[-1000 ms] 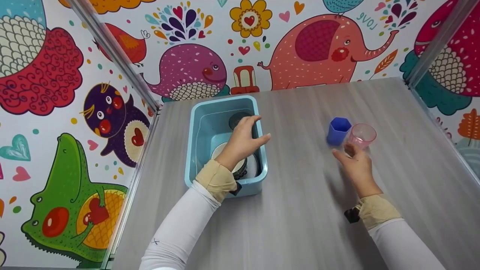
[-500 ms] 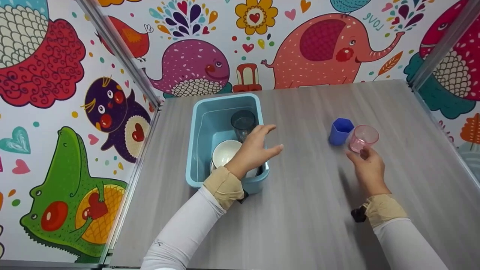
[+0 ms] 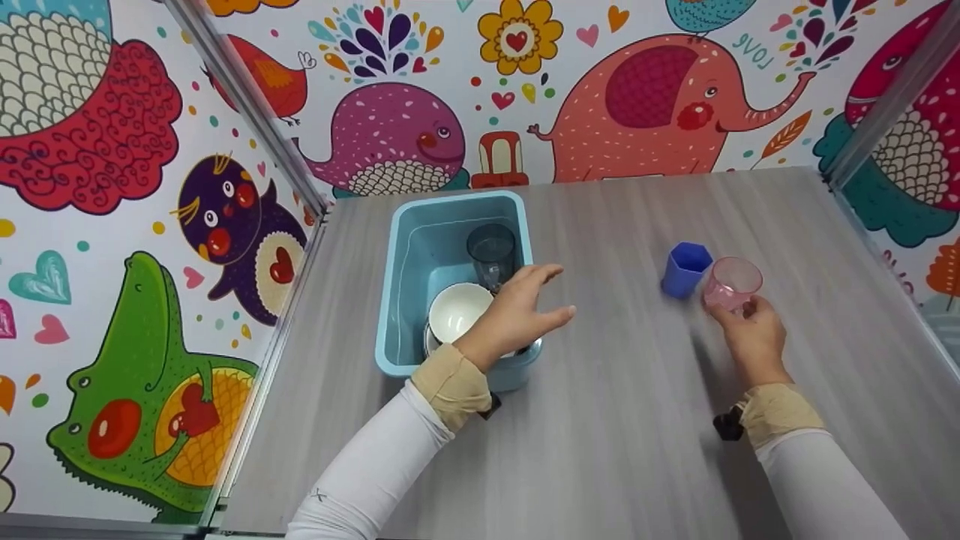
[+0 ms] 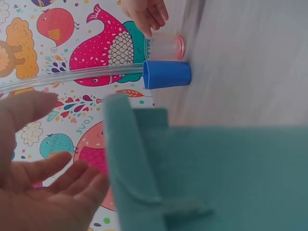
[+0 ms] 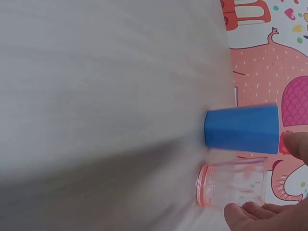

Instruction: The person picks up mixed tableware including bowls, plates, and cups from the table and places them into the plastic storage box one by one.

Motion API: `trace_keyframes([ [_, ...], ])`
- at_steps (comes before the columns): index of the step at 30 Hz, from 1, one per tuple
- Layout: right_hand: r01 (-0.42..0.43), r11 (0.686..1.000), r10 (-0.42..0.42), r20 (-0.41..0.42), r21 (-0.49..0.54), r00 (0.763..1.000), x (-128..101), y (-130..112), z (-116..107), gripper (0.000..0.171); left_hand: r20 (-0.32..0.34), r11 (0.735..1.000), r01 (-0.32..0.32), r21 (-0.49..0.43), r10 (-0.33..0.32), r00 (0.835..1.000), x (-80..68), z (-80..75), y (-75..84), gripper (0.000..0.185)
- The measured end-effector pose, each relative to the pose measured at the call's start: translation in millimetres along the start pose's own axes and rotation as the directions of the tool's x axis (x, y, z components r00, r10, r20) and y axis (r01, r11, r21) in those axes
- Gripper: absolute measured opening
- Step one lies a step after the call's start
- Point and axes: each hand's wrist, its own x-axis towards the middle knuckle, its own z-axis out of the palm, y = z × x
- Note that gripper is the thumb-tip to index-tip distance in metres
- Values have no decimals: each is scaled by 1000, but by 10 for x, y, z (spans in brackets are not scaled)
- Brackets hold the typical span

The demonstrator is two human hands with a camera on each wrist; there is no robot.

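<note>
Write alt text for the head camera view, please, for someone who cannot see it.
A person's right hand touches a pink cup beside a blue cup on a grey table. Their open left hand hovers over a light blue tub holding a white bowl and dark glass.

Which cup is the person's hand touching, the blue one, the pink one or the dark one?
The see-through pink cup. The right hand touches its near side. The blue cup stands beside it, and the dark cup sits in the tub.

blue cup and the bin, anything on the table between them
Nothing: in the head view only bare grey table lies between the bin and the blue cup. The left hand hovers over the bin's near right edge.
</note>
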Motion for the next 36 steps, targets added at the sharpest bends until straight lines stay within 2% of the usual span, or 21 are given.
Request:
trace_keyframes([
  [4, 3, 1000, -2, 23, -24, 1000, 73, -7, -56, 90, 4, 1000, -17, -8, 17, 1000, -10, 14, -19, 66],
  [11, 74, 994, -72, 25, -79, 997, 219, -23, -147, 98, 10, 998, -52, -22, 53, 999, 30, 82, -9, 65],
  [22, 45, 998, -41, 93, -42, 995, 325, 16, -158, 110, 17, 998, -45, -40, 46, 999, 92, 204, 51, 65],
  [28, 43, 997, -38, 94, -58, 995, 409, 35, -202, 109, 21, 998, -49, -39, 50, 999, 141, 283, 76, 65],
  [36, 33, 998, -26, 118, -53, 993, 506, -14, -198, 111, 12, 998, -62, -13, 62, 998, 189, 296, 103, 67],
])
